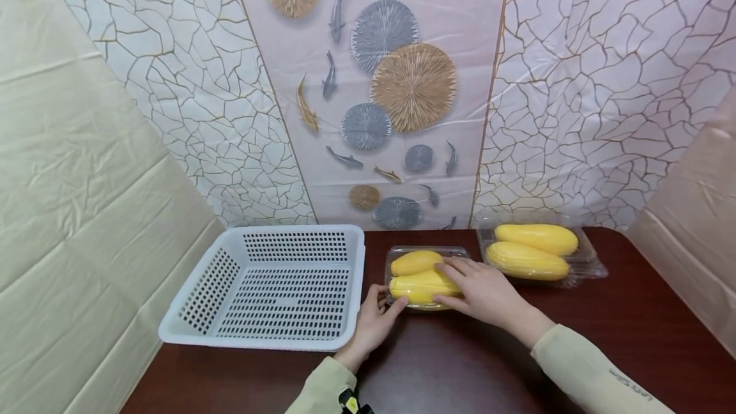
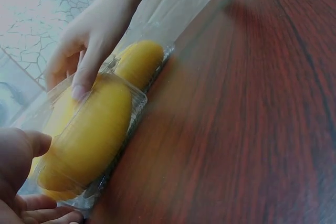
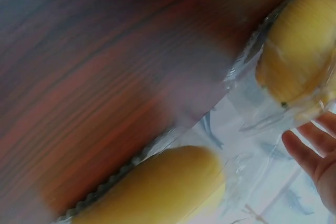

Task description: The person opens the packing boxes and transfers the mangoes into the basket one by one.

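Note:
A clear plastic clamshell box [image 1: 458, 252] stands on the table, to the right of the white basket. Inside lie two smooth yellow oblong fruits [image 1: 424, 286], whose exact kind I cannot tell. My left hand [image 1: 370, 326] holds the box's near left corner, with the thumb at the front and the fingers along and under the end. Over the right end of the box spreads my right hand [image 1: 489, 292]. Its thumb [image 2: 83, 80] touches the lid, and in the right wrist view its fingers [image 3: 304, 150] look nearly straight beside the plastic.
A white perforated basket [image 1: 358, 286] stands at the left with nothing in it. Toward the back right, a second clear box [image 1: 588, 249] holds two more yellow fruits [image 1: 535, 239]. Patterned cloth [image 1: 402, 165] hangs behind the dark wooden table [image 1: 437, 369].

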